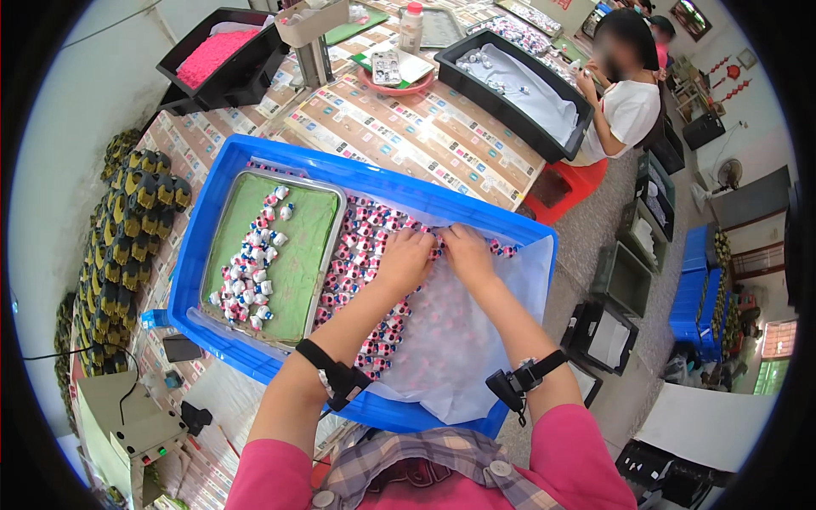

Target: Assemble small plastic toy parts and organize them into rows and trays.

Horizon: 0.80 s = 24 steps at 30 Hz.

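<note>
A blue plastic bin [374, 176] stands on the table in front of me. Rows of small white, pink and blue figurines [361, 246] fill its middle, packed close together. A translucent white sheet [459, 340] covers the right part, with pinkish shapes showing faintly through it. My left hand [406, 259] is at the far end of the rows, fingers bent down and closed. Close beside it, my right hand [467, 252] is also closed, its fingertips near the same spot. A small figurine [437, 247] shows between the two hands; the fingertips are partly hidden.
A metal tray with a green lining [293, 234] sits in the bin's left side, holding a loose pile of figurines [251, 272]. Black-and-yellow pieces [127, 246] are stacked at left. Beyond are a black bin [497, 106] and a seated co-worker [625, 102]. A grey machine [127, 416] stands near left.
</note>
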Each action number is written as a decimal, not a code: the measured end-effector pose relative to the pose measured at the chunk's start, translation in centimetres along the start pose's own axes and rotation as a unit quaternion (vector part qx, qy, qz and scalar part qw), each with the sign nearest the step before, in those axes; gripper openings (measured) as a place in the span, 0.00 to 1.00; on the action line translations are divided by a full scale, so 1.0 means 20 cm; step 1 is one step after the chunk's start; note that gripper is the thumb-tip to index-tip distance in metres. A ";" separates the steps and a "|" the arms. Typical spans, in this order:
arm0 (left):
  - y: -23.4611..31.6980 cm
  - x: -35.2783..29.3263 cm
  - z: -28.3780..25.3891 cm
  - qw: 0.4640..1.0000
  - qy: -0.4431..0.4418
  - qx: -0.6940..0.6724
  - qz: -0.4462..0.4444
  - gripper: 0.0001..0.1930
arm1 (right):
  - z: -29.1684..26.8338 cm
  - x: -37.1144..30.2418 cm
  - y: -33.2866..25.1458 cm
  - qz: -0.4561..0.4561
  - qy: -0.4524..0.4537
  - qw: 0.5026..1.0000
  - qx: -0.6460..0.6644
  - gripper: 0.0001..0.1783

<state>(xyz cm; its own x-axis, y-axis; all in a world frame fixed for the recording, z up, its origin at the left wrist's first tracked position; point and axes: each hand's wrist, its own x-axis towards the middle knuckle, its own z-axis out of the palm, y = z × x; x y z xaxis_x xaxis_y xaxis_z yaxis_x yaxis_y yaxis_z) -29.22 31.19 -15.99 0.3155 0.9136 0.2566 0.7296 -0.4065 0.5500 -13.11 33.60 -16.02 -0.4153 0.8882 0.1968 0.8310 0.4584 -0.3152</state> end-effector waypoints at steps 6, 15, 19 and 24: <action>-0.04 -0.01 0.08 0.998 0.027 0.050 0.017 0.11 | 0.02 0.04 -0.02 -0.068 0.026 0.997 -0.032 0.12; -0.19 0.02 -0.19 0.996 0.076 0.041 -0.025 0.11 | -0.11 0.14 -0.22 -0.036 -0.012 0.999 -0.002 0.11; -0.65 -0.07 -0.56 0.962 0.191 0.112 -0.161 0.10 | -0.03 0.40 -0.50 -0.154 -0.054 0.983 0.084 0.08; -0.90 -0.14 -0.73 0.925 0.192 0.153 -0.289 0.10 | 0.33 0.67 -0.91 -0.240 -0.024 0.965 0.101 0.15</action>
<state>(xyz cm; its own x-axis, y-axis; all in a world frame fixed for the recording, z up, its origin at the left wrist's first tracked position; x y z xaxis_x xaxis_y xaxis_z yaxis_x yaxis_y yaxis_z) -52.17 35.83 -15.00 -0.3766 0.8814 0.2853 0.8656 0.2250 0.4474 -36.26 37.39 -13.74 -0.7559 0.5697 0.3226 0.4515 0.8105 -0.3731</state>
